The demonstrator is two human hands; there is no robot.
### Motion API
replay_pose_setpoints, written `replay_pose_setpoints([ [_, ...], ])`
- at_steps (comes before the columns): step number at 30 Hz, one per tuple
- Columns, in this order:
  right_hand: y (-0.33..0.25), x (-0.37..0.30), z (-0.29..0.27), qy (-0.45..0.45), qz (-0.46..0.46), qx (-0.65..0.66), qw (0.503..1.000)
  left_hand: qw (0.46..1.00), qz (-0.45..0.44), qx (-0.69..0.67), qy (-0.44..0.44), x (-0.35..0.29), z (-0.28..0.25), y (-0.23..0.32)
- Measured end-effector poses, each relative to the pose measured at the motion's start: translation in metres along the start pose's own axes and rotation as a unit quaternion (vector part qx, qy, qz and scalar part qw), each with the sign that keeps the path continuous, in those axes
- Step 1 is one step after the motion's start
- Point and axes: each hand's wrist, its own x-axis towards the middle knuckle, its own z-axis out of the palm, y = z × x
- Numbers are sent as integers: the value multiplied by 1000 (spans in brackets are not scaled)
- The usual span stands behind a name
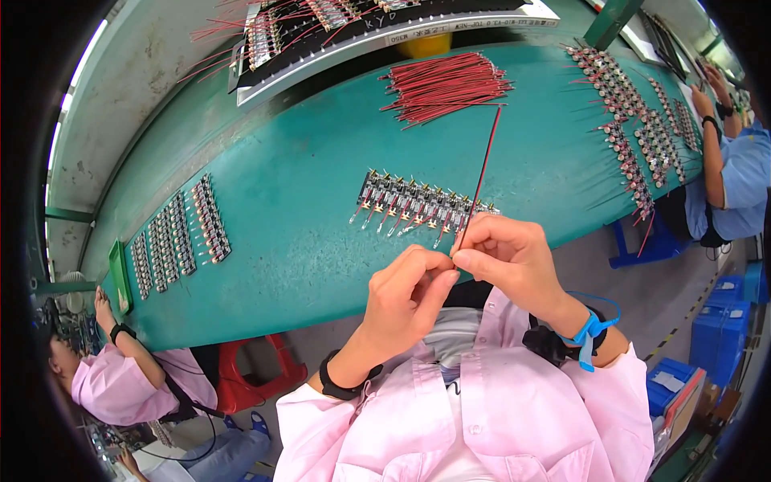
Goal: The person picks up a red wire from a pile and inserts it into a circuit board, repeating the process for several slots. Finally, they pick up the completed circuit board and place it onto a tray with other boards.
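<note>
Both my hands meet close to the table's near edge, pinching the lower end of one red-and-black wire [486,165]. My right hand [510,255] grips it between thumb and forefinger, and the wire slants up and away from there. Beside it, my left hand [408,296] has thumb and fingertips closed at the wire's tip, which the fingers hide. Just beyond the hands lies a panel of small circuit boards [414,202] with several short leads along its near side; my right hand covers its right end. Farther back is a heap of red-and-black wires [446,87].
Board panels [178,233] lie in rows at the left, near a green tray [120,277]. More boards with wires [630,120] cover the right end. A rack [385,36] of wired boards stands at the back. Co-workers sit at both sides, one near a red stool [253,373].
</note>
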Motion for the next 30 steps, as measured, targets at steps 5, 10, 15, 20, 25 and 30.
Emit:
replay_pose_setpoints([
  [5,6,-4,-10,-12,23,-40,999,999,-44,-28,-13,-1,7,-3],
  [10,10,-15,-25,-23,23,-97,995,998,-65,-9,-26,-4,19,2],
  [15,20,-25,-36,-37,25,-66,997,998,-19,-14,-50,-1,29,-3],
  [20,21,-29,-34,0,95,54,994,982,-119,-121,-78,-4,32,-6],
  [25,21,-28,-29,16,76,22,997,959,-183,-199,-85,-5,31,-9],
  [30,17,-29,-26,-5,71,54,996,938,-215,-254,-93,-6,27,-8],
])
